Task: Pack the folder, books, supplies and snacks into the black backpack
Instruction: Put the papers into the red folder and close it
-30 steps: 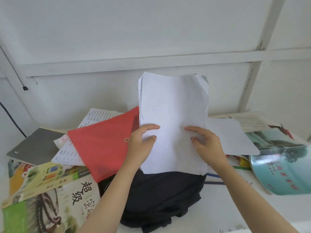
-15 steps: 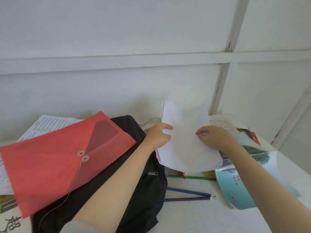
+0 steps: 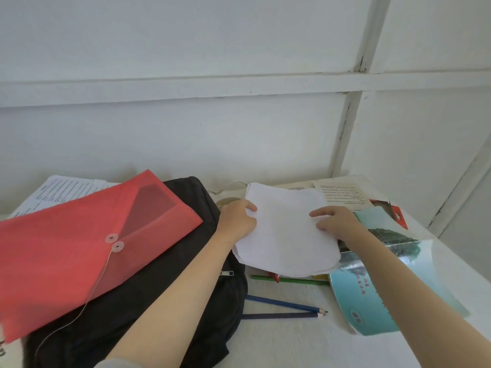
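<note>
Here both hands pinch a sheaf of white papers (image 3: 287, 235) by opposite edges, the left hand (image 3: 236, 221) with its thumb on top and the right hand (image 3: 337, 224) with its fingers curled over the far side. This is probably to keep the loose sheets squared. The red folder (image 3: 79, 248) lies across the black backpack (image 3: 164, 288) with its flap open and string loose, seemingly ready to take them. The backpack lies flat on the table (image 3: 292, 341), and I cannot tell whether it is unzipped. Pencils (image 3: 281, 304) and a teal book (image 3: 377, 296) wait beside it, unpacked. The book's cover has red characters, too small and curved to read, and the printed sheet (image 3: 58, 189) behind the folder is also illegible.
</note>
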Demonstrator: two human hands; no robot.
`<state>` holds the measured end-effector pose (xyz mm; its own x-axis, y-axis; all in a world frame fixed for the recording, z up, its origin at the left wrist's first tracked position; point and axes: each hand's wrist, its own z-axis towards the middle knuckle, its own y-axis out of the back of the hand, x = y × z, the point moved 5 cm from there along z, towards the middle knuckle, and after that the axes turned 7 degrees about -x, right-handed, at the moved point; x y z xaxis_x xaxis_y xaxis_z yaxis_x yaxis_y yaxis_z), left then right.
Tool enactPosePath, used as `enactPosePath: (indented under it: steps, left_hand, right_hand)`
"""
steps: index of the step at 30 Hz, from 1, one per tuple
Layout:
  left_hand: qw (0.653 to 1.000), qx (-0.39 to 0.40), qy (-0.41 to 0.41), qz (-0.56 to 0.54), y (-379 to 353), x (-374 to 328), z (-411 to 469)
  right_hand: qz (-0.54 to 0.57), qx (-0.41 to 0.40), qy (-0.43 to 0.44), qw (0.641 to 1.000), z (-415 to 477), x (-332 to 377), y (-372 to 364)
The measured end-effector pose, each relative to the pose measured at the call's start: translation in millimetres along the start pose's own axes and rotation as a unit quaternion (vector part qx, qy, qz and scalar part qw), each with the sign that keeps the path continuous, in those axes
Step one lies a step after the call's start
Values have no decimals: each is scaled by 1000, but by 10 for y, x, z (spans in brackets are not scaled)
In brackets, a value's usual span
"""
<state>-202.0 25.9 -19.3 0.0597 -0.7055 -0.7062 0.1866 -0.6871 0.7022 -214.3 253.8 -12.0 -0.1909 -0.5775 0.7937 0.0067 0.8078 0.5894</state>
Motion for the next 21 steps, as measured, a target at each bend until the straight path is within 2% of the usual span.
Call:
enactPosePath:
  steps: [4,8,15,21]
  left_hand:
    - [990,-13,13,-141,148,-72,-110]
    - [968,-45,22,-246,486,2,-283]
    - [939,-241,-38,-243,1309,218,-776]
    - [916,-337,-92,-197,1881,414,-1252]
  right_hand:
    - [106,45,1,993,-133,108,-10]
    - [147,68,82,983,-301,331,-68]
    - [235,55,250,938,-809,874,-418]
    - [233,64,353,904,-1217,1279,-845]
